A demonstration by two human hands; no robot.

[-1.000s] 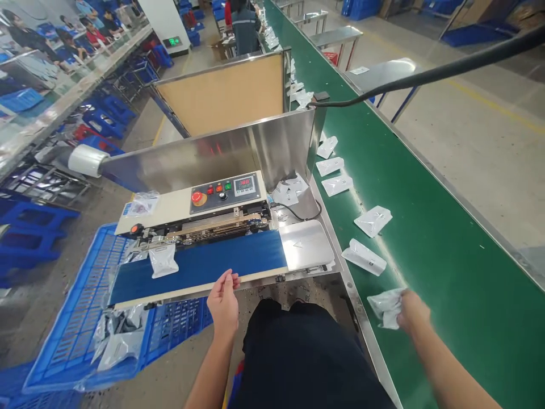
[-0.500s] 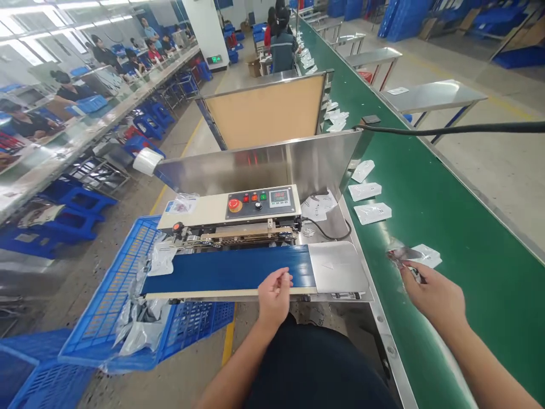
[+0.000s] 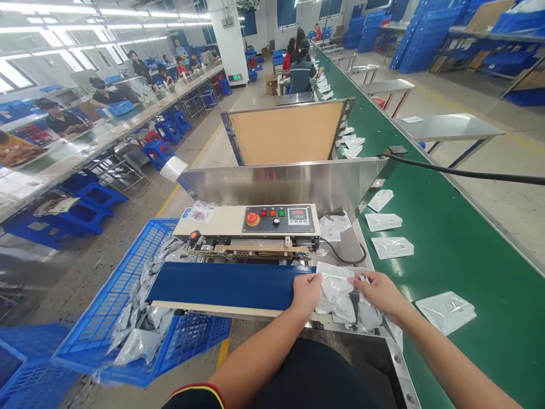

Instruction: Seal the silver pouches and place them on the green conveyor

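My left hand [image 3: 305,296], closed, pinches the left edge of a white plastic pouch [image 3: 336,289] over the metal plate at the right end of the blue belt [image 3: 230,284]. The right side of the pouches is gripped by my right hand [image 3: 378,291], fingers closed. More crumpled clear and white plastic hangs below that hand; how many pouches are there I cannot tell. Just behind the blue belt stands the sealing machine [image 3: 213,220], with a red stop button [image 3: 252,219] and a lit display.
A blue crate [image 3: 76,346] filled with pouches sits below the belt's left end. Right of me runs a green conveyor [image 3: 460,250] carrying several flat pouches [image 3: 446,312]. A metal panel [image 3: 281,184] rises behind the machine, and a black cable [image 3: 468,170] crosses the conveyor. People sit farther off.
My right hand has come left from the green conveyor to the metal plate, bringing plastic with it. My left hand has moved right and now holds a pouch. The pouch at the blue belt's left end has left it.
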